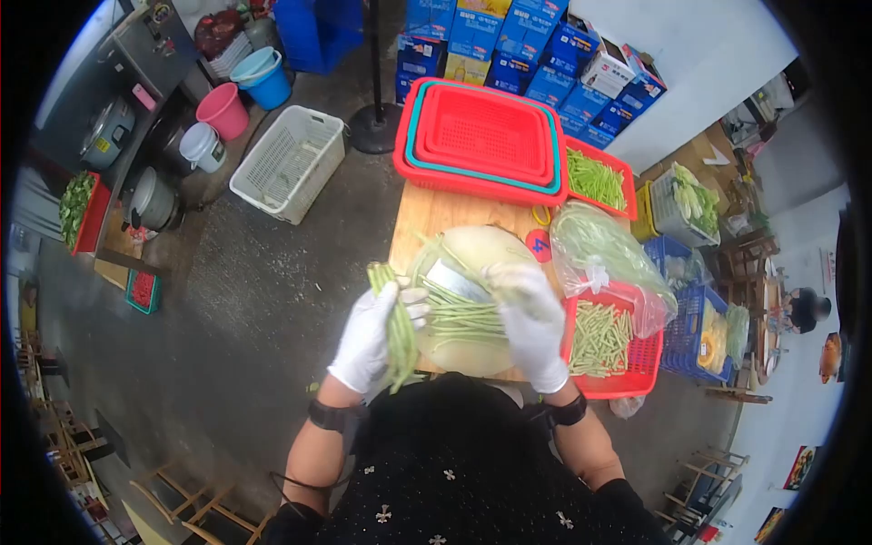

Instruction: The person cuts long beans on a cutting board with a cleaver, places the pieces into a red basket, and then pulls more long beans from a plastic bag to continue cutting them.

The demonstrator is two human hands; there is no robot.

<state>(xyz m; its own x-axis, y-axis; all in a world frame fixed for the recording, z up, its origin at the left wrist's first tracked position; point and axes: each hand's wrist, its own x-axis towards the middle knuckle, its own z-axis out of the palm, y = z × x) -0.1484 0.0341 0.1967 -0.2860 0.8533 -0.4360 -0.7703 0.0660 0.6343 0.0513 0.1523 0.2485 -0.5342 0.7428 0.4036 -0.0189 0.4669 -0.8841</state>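
One bunch of green beans clutched in the left hand, left side of the round board; right hand blurred, can't tell its grip; loose beans mid-board; gathering, seemingly; next calls for evening ends.

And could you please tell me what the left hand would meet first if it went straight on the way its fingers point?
The left hand would probably meet the green beans lying on the round board first, though its height above them is unclear.

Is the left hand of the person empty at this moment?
No, the white-gloved left hand is holding a bundle of long green beans.
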